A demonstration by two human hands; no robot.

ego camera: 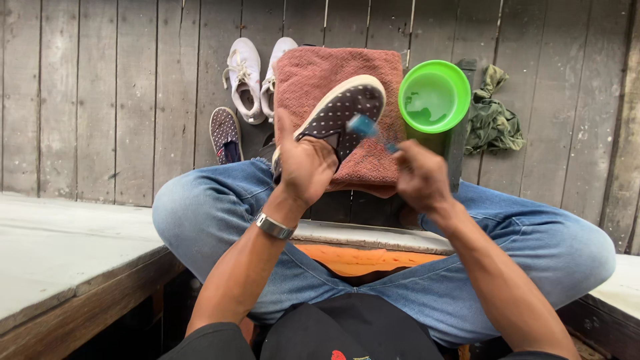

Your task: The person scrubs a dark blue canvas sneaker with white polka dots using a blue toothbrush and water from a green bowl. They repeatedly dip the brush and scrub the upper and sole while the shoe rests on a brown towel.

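Gripping the light, soft dotted slip-on shoe (343,107) by its heel above the rust towel (313,73), the left hand (307,167) is clamping its fingers around it while the right hand (420,177) is closing on a blurred blue brush (365,127).

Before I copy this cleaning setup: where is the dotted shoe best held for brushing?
Grip the dotted shoe at its heel end, from below, as the left hand does. It tilts toe-up, so the upper faces the brush in the right hand.
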